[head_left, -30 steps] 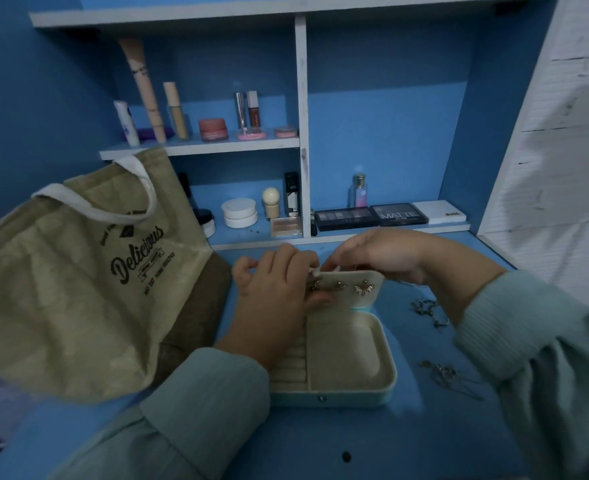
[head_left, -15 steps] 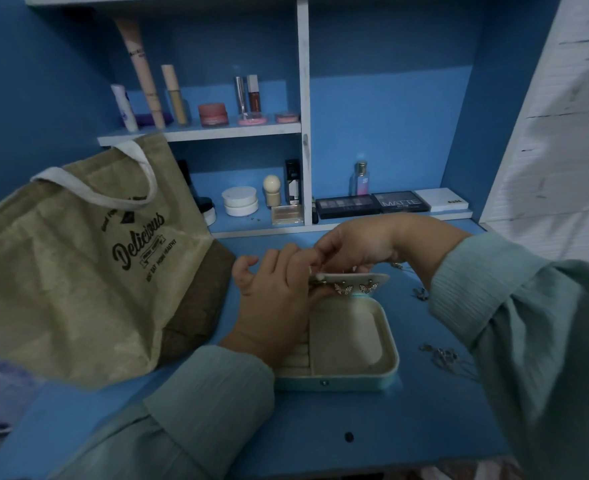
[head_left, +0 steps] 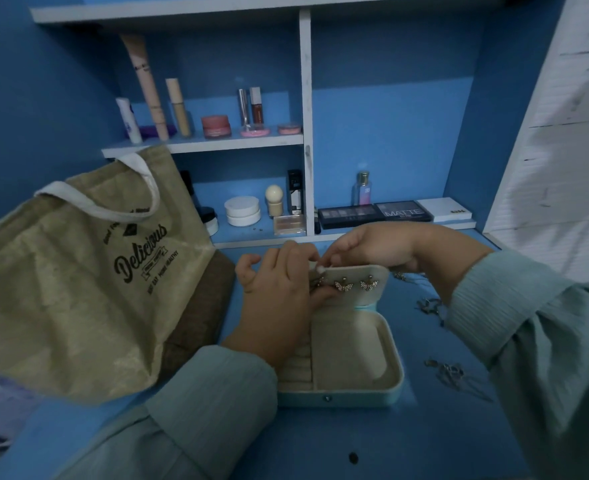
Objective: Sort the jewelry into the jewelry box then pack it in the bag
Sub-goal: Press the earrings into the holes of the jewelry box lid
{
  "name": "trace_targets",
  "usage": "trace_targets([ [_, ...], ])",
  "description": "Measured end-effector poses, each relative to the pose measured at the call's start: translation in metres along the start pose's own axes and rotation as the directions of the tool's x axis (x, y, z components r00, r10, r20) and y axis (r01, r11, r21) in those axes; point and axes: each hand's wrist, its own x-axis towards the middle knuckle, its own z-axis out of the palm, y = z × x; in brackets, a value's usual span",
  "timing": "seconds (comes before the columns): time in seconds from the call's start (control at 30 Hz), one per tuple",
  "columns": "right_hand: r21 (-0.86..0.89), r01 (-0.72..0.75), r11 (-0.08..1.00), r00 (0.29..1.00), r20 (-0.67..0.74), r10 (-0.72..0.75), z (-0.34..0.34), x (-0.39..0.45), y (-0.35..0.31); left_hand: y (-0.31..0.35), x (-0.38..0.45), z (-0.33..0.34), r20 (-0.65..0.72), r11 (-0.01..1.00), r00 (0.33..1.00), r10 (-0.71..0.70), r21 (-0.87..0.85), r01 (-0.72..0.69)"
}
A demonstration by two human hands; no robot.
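Note:
A pale blue jewelry box [head_left: 388, 393] with cream lining lies open on the blue desk. Its raised lid [head_left: 379, 292] carries butterfly-shaped earrings [head_left: 343, 285]. My left hand [head_left: 279, 299] pinches an earring at the lid's left end from the front. My right hand [head_left: 372, 245] reaches over the lid's top edge and pinches something small behind it; what it is stays hidden. Loose silver jewelry lies on the desk to the right, one piece [head_left: 430, 306] near my right sleeve and another [head_left: 456, 374] closer to me. A tan tote bag [head_left: 71, 271] printed "Delicious" stands at the left.
Shelves at the back hold cosmetics: tubes and jars [head_left: 217, 125] on the upper shelf, cream jars [head_left: 243, 211], a perfume bottle [head_left: 364, 188] and eyeshadow palettes [head_left: 376, 213] on the lower one. A white wall [head_left: 563, 133] closes off the right side.
The lid stands more upright than half a second ago, showing the earrings again. Both hands stay at its left end; the view shifted slightly.

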Motion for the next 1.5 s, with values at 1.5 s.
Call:
trace_targets([
  [1.5, 0.254, -0.231, 0.939, 0.767, -0.546, 0.336, 0.016, 0.025, 0.054, -0.046, 0.031, 0.056, 0.859, 0.88, 0.481, -0.177, -0.08, 0.467],
])
